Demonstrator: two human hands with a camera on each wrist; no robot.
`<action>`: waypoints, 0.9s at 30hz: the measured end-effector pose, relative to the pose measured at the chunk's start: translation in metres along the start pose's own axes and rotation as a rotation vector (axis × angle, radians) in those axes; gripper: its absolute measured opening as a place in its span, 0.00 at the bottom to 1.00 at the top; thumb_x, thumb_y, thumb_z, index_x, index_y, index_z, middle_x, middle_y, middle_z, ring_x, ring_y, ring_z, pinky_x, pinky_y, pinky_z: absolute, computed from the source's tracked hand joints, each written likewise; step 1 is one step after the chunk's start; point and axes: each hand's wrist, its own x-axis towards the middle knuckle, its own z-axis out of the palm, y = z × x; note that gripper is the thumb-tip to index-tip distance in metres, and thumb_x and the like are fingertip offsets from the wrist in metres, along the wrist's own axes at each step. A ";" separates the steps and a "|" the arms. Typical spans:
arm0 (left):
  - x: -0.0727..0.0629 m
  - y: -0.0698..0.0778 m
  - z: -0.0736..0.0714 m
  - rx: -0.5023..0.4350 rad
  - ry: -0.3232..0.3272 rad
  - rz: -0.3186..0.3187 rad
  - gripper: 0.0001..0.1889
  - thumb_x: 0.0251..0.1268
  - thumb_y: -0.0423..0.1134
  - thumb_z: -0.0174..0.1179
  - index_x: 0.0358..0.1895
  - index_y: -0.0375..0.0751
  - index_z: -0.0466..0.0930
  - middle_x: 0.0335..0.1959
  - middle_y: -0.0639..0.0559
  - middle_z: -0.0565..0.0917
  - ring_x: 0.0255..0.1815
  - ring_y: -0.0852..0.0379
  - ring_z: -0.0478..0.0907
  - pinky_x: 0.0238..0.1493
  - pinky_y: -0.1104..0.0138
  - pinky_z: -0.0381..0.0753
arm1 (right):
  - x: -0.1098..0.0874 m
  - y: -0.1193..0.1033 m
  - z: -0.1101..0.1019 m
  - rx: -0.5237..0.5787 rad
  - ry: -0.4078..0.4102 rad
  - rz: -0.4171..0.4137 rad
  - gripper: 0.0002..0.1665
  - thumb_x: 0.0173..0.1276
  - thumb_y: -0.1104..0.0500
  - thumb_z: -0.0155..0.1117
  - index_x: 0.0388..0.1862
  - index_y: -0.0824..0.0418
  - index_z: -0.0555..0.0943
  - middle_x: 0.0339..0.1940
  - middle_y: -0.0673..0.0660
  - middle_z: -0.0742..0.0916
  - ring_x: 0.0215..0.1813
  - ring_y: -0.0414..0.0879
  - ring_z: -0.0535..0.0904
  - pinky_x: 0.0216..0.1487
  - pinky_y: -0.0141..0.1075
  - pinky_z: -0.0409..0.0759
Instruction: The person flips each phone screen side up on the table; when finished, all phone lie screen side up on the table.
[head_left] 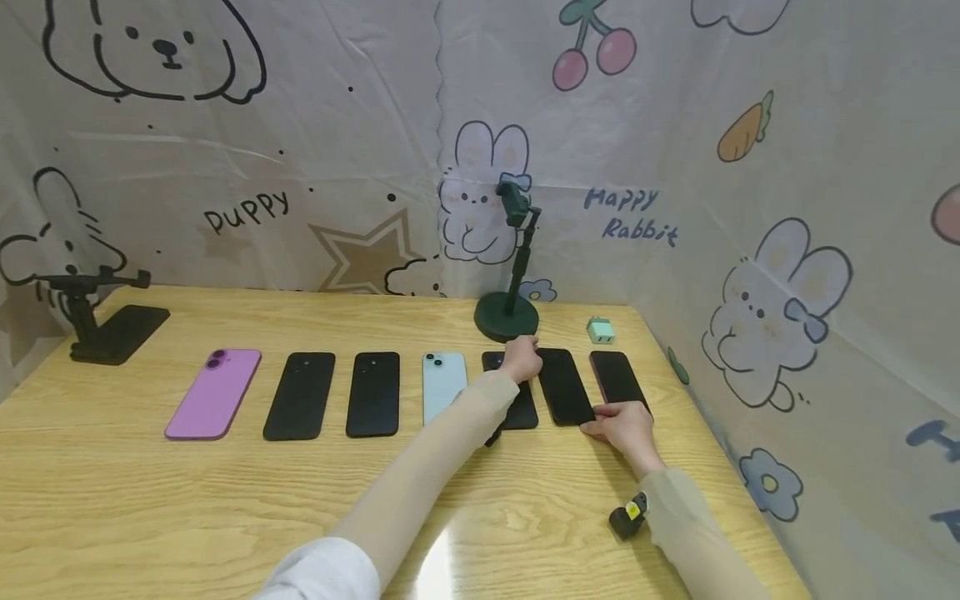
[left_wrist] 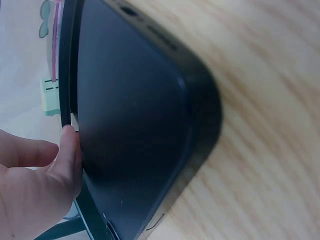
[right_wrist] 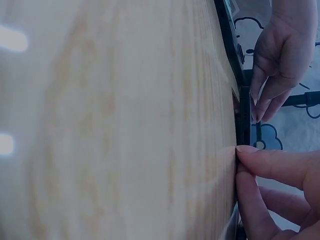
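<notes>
Both hands are at a black smartphone (head_left: 566, 388), the second from the right in a row of phones. My left hand (head_left: 522, 360) pinches its far left corner; in the left wrist view the fingertips (left_wrist: 67, 134) are at its edge. My right hand (head_left: 626, 429) pinches the near right corner, and in the right wrist view its thumb and finger meet at the edge of the smartphone (right_wrist: 244, 117). Left of it lies another black phone (head_left: 522, 410), partly hidden by the left arm, its back filling much of the left wrist view. A dark phone with a pinkish edge (head_left: 618, 377) lies to the right.
Further left in the row lie a light blue phone (head_left: 442, 379), two black phones (head_left: 372, 395) and a purple phone (head_left: 213, 395). Behind stand a dark green phone stand (head_left: 506, 318) and a mint charger (head_left: 601, 330). A black stand (head_left: 120, 333) is at far left.
</notes>
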 end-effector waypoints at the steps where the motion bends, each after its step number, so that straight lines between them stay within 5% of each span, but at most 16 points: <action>1: -0.018 0.015 -0.011 0.023 0.003 -0.006 0.29 0.60 0.24 0.50 0.68 0.37 0.68 0.62 0.44 0.77 0.64 0.50 0.72 0.42 0.66 0.74 | 0.000 0.000 0.000 -0.002 -0.001 -0.004 0.22 0.50 0.62 0.76 0.44 0.72 0.84 0.43 0.66 0.87 0.58 0.66 0.76 0.64 0.56 0.68; 4: -0.052 0.043 -0.031 0.061 -0.007 -0.005 0.28 0.61 0.23 0.49 0.67 0.35 0.68 0.63 0.42 0.76 0.65 0.49 0.71 0.47 0.65 0.74 | 0.000 0.000 0.000 -0.011 0.005 -0.013 0.22 0.50 0.61 0.76 0.43 0.72 0.85 0.45 0.67 0.87 0.58 0.66 0.76 0.63 0.56 0.68; 7: -0.065 0.050 -0.037 0.101 -0.013 0.020 0.27 0.63 0.24 0.48 0.68 0.35 0.67 0.65 0.42 0.74 0.65 0.50 0.71 0.51 0.65 0.74 | -0.001 -0.001 -0.001 -0.025 0.010 -0.018 0.22 0.50 0.61 0.76 0.43 0.72 0.85 0.45 0.66 0.87 0.58 0.66 0.76 0.63 0.56 0.68; 19: -0.063 0.048 -0.039 0.158 -0.045 0.039 0.26 0.64 0.24 0.47 0.67 0.33 0.67 0.64 0.41 0.74 0.62 0.48 0.74 0.48 0.65 0.73 | -0.003 -0.002 0.000 -0.035 0.012 -0.021 0.22 0.51 0.60 0.76 0.43 0.71 0.85 0.47 0.68 0.86 0.58 0.67 0.75 0.63 0.56 0.68; 27: -0.061 0.044 -0.054 0.062 -0.086 0.075 0.29 0.63 0.21 0.47 0.70 0.35 0.63 0.62 0.38 0.76 0.65 0.46 0.71 0.39 0.65 0.71 | -0.012 -0.007 -0.008 0.012 -0.023 -0.014 0.28 0.52 0.58 0.75 0.50 0.73 0.82 0.47 0.68 0.86 0.53 0.65 0.79 0.57 0.53 0.74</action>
